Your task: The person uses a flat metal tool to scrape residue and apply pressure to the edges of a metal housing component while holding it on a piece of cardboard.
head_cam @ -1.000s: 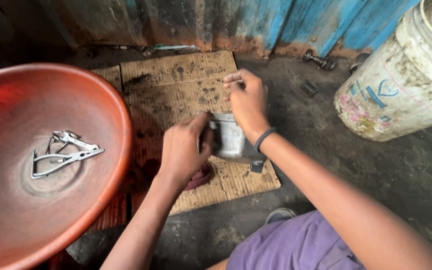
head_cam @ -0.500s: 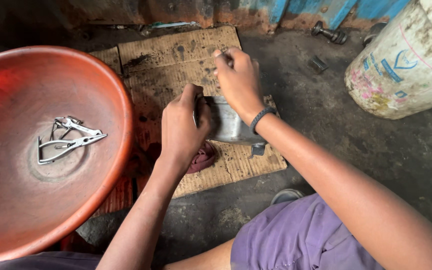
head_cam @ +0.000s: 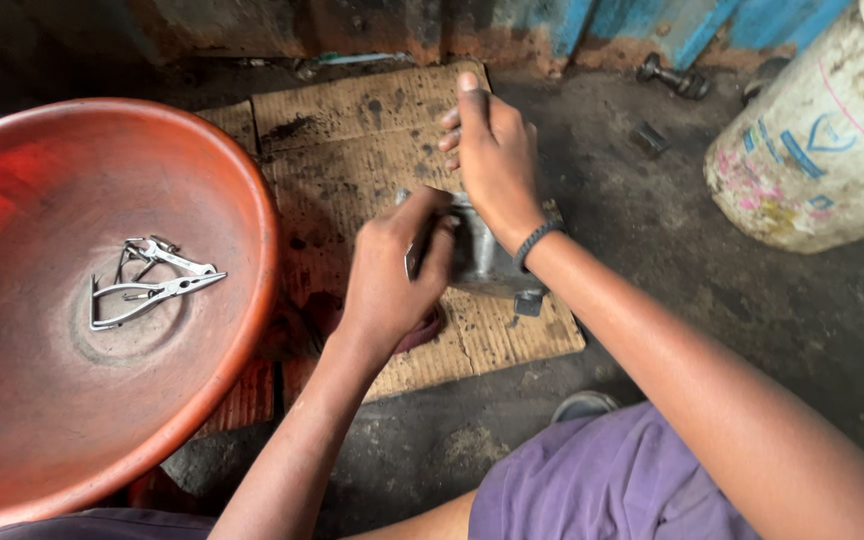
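A person crouches over a stained, flattened sheet of brown cardboard [head_cam: 352,130] laid on a dark, oily floor [head_cam: 672,260]. Both bare hands work on a dull grey cylindrical metal part [head_cam: 480,262] that sits on the cardboard between them. The left hand [head_cam: 392,275] curls its grip tightly around the part's near side. The right hand [head_cam: 492,160] rests on top, fingers partly stretched forward; the part is mostly hidden, so I cannot tell whether this hand's grip closes on it. A black band [head_cam: 535,240] circles the right wrist. To the left, well apart, a wide, shallow red-orange basin [head_cam: 242,200] holds silver metal pliers [head_cam: 142,290]. A grimy white plastic bucket [head_cam: 812,150] stands at the right.
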